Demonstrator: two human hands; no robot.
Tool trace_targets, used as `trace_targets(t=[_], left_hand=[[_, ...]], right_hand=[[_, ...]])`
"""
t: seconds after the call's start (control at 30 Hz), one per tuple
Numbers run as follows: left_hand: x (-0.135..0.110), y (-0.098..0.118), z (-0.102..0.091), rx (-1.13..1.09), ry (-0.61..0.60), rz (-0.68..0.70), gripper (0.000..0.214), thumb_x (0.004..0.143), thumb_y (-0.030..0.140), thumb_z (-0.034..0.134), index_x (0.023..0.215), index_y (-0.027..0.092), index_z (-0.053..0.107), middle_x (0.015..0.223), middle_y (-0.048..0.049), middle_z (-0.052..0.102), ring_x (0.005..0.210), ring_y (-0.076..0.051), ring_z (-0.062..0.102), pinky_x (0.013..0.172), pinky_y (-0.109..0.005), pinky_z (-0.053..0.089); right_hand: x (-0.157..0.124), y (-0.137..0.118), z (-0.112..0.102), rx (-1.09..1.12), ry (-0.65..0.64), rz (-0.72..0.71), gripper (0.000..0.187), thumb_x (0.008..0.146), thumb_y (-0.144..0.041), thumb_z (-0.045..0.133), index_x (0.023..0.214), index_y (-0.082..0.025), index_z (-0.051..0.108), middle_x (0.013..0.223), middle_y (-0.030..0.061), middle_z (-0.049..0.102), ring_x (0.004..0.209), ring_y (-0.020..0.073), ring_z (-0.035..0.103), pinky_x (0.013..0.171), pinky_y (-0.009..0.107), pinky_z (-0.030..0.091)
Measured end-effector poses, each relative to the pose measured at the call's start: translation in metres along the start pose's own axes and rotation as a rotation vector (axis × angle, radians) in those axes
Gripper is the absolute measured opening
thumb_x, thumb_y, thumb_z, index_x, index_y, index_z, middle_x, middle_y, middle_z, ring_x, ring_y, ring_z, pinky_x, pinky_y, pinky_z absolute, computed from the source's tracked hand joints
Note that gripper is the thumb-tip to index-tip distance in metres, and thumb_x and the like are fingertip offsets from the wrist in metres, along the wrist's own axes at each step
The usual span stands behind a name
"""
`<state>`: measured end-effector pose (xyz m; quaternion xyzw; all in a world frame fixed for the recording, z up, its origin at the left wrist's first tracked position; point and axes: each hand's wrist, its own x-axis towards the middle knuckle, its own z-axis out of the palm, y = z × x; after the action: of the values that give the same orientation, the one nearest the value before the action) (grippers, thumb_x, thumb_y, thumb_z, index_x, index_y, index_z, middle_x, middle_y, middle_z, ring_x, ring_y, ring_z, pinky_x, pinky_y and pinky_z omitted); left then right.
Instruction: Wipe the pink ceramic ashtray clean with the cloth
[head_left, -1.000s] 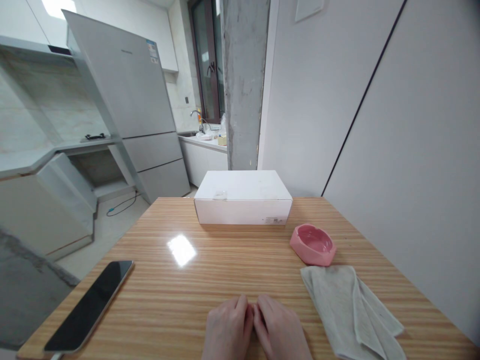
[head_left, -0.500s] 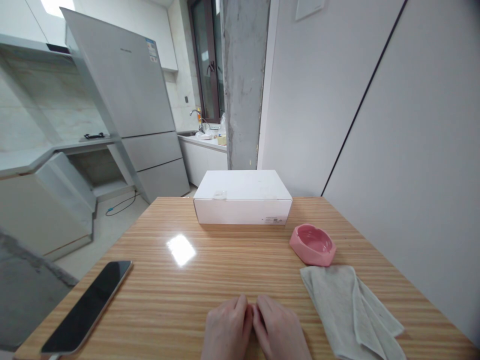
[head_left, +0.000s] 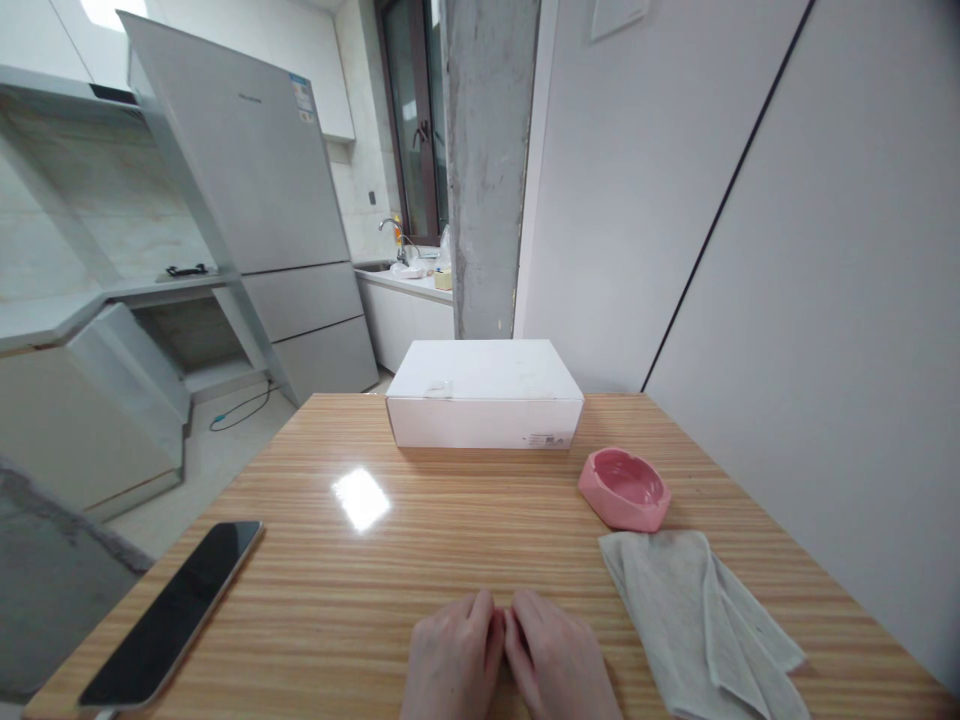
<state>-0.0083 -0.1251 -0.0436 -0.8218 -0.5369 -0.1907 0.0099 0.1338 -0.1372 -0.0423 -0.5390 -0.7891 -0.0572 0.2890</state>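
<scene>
My left hand [head_left: 453, 655] and my right hand [head_left: 559, 655] rest side by side at the table's near edge, knuckles up and fingers curled in. Their thumb sides nearly touch, and both look closed with nothing showing in them. To the right of my right hand lies a folded grey cloth [head_left: 694, 610]. Just beyond the cloth sits a pink ashtray [head_left: 626, 490] with notched sides. A smartphone [head_left: 176, 610] with a dark screen lies far to the left, a cable at its near end.
Across the far end of the wooden table [head_left: 315, 580] stands a closed white box [head_left: 484, 420]. A white wall [head_left: 810, 300] runs along the right side. Behind are a fridge [head_left: 247, 170], a concrete pillar [head_left: 491, 170] and a sink counter [head_left: 409, 300].
</scene>
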Motion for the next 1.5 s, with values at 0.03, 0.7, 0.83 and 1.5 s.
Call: trace_targets(t=[0.03,0.7,0.83,1.5], left_hand=[[0.0001,0.0,0.0001,0.003,0.002,-0.003,0.019,0.086,0.012,0.049,0.073,0.023,0.056,0.066,0.0026,0.069,0.059,-0.015,0.068,0.05,-0.023,0.04],[0.0001,0.0011,0.0002,-0.009,0.024,-0.006,0.018,0.085,0.012,0.05,0.072,0.023,0.056,0.065,0.0038,0.068,0.058,-0.016,0.068,0.05,-0.025,0.04],[-0.0002,0.0005,0.0016,-0.005,0.017,-0.015,0.018,0.086,0.013,0.049,0.073,0.024,0.056,0.066,0.0039,0.069,0.059,-0.017,0.068,0.05,-0.026,0.04],[0.0007,-0.0005,0.0005,-0.031,0.015,0.007,0.019,0.086,0.013,0.047,0.073,0.024,0.055,0.066,0.0026,0.068,0.058,-0.017,0.068,0.049,-0.027,0.038]], right_hand=[[-0.0001,0.0002,0.0002,0.001,-0.007,0.0,0.025,0.092,-0.014,0.032,0.072,-0.025,0.043,0.06,-0.0017,0.061,0.049,0.0156,0.061,0.047,0.026,0.034],[0.0009,-0.0007,-0.0015,0.01,-0.007,-0.008,0.028,0.095,-0.016,0.028,0.073,-0.026,0.042,0.06,-0.0022,0.061,0.051,0.015,0.061,0.048,0.025,0.034],[0.0014,-0.0006,0.0002,-0.008,0.016,-0.021,0.03,0.097,-0.018,0.026,0.072,-0.026,0.042,0.059,-0.0024,0.06,0.049,0.0145,0.06,0.047,0.025,0.033],[-0.001,0.0004,0.0005,0.008,0.012,-0.009,0.028,0.095,-0.016,0.028,0.073,-0.026,0.042,0.059,-0.0024,0.06,0.049,0.0153,0.06,0.047,0.026,0.033]])
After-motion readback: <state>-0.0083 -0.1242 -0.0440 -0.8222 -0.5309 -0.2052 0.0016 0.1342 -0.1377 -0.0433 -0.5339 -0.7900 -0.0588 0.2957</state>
